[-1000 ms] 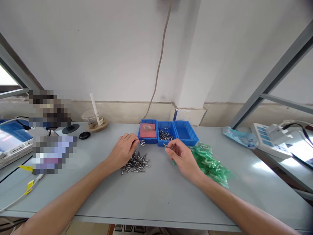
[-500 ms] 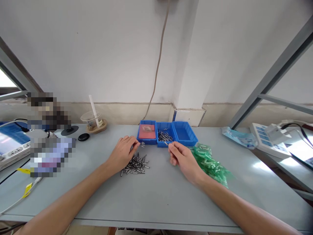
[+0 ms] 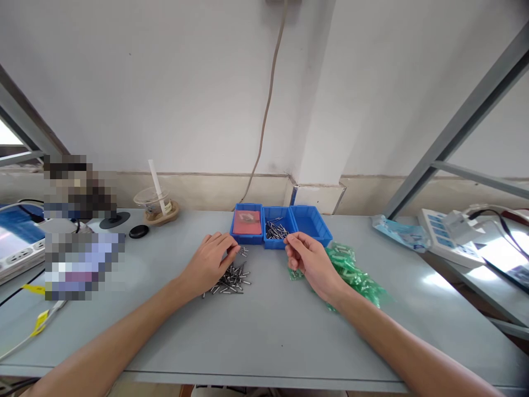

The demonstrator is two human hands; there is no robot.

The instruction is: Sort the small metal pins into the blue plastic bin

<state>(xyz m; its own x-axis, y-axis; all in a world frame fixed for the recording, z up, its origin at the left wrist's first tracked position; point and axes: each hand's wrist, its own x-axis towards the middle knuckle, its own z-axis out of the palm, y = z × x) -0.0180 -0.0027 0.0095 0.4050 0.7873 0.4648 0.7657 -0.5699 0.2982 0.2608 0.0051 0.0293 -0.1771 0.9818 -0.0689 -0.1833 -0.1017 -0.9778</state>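
Note:
My left hand (image 3: 212, 263) is closed over the near left, with the shiny ends of several small metal pins (image 3: 243, 251) sticking out at its fingertips. Just below it lies a loose heap of similar pins (image 3: 232, 280) with dark and bright sections. My right hand (image 3: 309, 263) is pinched at the front edge of the middle blue bin (image 3: 275, 243). Whatever is between those fingertips is too small or hidden to make out. More metal pins (image 3: 276, 229) lie inside that bin.
A left blue bin (image 3: 248, 240) holds a pink-red packet (image 3: 247, 222); a right blue bin (image 3: 311, 223) adjoins. Green plastic bags (image 3: 359, 281) lie beside my right forearm. Farther right are a light-blue packet (image 3: 400, 234) and a power strip (image 3: 448, 242); a cup (image 3: 152, 199) stands left.
The pin seen at my right fingertips half a second ago no longer shows. Part of a green bag now shows under that hand. My left hand shifted slightly right, its pins still showing.

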